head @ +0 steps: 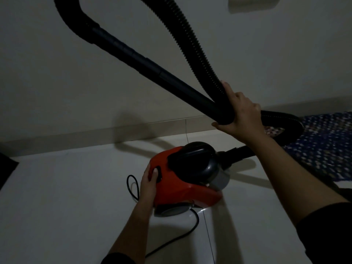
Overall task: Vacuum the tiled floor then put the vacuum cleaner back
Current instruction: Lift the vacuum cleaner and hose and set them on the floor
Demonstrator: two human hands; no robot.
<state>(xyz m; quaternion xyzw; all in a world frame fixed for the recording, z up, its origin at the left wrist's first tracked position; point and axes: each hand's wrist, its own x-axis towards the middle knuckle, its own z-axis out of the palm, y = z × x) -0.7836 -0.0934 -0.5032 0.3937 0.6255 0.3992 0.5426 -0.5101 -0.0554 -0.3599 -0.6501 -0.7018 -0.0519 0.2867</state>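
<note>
Where the power cord [131,185] lies looped on the tiled floor [66,197] at the left, your left hand [149,184] sits just beside it. That hand grasps the rear end of the red canister vacuum [181,185], fingers curled over the back edge and thumb on a black button [159,174]. The canister stands on the floor near the wall, its long axis running from that hand up and right to the hose socket. Higher and further right, your right hand [242,115] is clenched round the rigid wand [133,54] and ribbed hose [186,44] together. A patterned mat [327,145] lies far right. Your left hand is nearer the body, so pressing or lifting it likely falls to that hand.
</note>
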